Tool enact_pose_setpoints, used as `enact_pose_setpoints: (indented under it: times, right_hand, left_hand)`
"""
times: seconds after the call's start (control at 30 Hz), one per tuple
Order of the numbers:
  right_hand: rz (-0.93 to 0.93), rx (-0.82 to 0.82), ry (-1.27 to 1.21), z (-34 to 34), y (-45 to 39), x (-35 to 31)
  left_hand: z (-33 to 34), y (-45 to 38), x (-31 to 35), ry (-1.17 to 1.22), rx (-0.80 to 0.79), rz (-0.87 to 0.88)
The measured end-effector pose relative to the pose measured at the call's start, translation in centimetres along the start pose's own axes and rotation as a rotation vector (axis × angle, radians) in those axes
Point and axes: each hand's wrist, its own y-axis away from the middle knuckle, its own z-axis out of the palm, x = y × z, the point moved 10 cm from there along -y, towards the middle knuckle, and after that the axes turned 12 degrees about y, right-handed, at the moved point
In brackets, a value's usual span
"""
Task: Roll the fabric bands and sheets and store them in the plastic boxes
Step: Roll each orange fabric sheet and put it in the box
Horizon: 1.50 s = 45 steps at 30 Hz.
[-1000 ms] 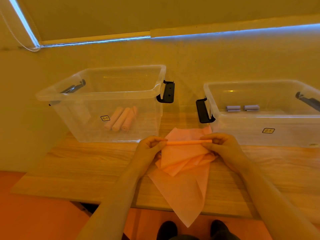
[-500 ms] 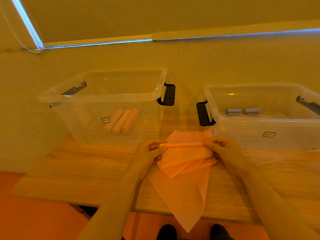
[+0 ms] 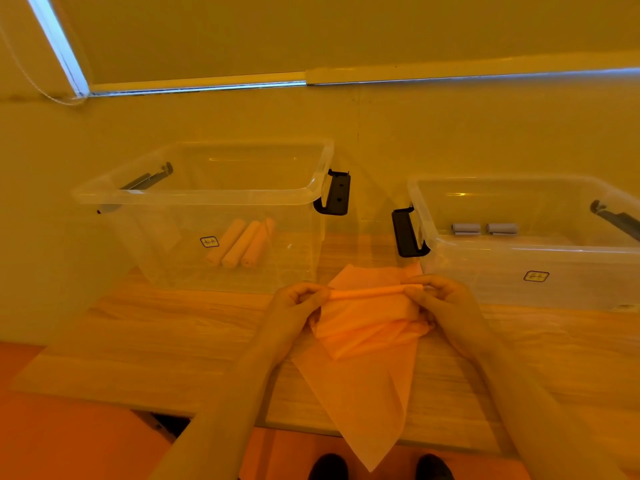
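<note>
Both hands, left (image 3: 298, 306), right (image 3: 440, 303), fingers pinched shut on sheet (image 3: 367, 341) roll, left box (image 3: 221, 216) at 10 o'clock, right box (image 3: 540, 251) at 2, table (image 3: 156, 341) beneath

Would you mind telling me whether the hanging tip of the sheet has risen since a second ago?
Cannot tell: the sheet tip hangs below the table edge as before; the camera shifted.

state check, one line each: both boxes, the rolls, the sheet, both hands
Left box: lid off, holds three pink rolls.
Right box: lid off, holds two grey rolls.
Pink sheet: top edge rolled, rest loose, tip hanging over the table edge.
Left hand: grip on roll's left end.
Right hand: grip on roll's right end.
</note>
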Motion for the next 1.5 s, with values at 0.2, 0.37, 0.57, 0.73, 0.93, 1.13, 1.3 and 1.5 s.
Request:
enact_pose_setpoints:
  times: [0.2,0.37,0.57,0.73,0.93,1.13,1.3,1.5]
  right_hand:
    - [0.009,-0.01,-0.04,0.1,0.1,-0.1]
    - [0.029,-0.007,-0.035,0.0,0.0,0.2]
    - [0.05,-0.03,-0.063,0.2,-0.1,0.5]
    - [0.015,-0.023,-0.035,0.3,0.3,-0.3]
    - [-0.037,0.044,0.017,0.0,0.3,-0.7]
    - [-0.063,0.136,0.124,-0.3,-0.4,-0.6]
    - [-0.061,0.168,0.131,-0.3,-0.4,-0.7]
    - [-0.049,0.163,0.127,-0.4,-0.1,-0.7]
  left_hand:
    - [0.0,-0.1,-0.4,0.077,-0.012,-0.032]
    - [0.2,0.0,-0.5,0.089,-0.017,-0.049]
    - [-0.3,0.0,-0.2,0.011,0.0,-0.009]
    - [0.1,0.2,0.0,0.048,-0.014,-0.007]
    - [-0.6,0.3,0.0,0.045,0.078,0.027]
    - [0.0,0.2,0.7,-0.15,0.071,0.084]
    - [-0.3,-0.2,-0.5,-0.194,0.074,0.021]
    - [-0.3,-0.3,-1.0,-0.124,0.067,0.014]
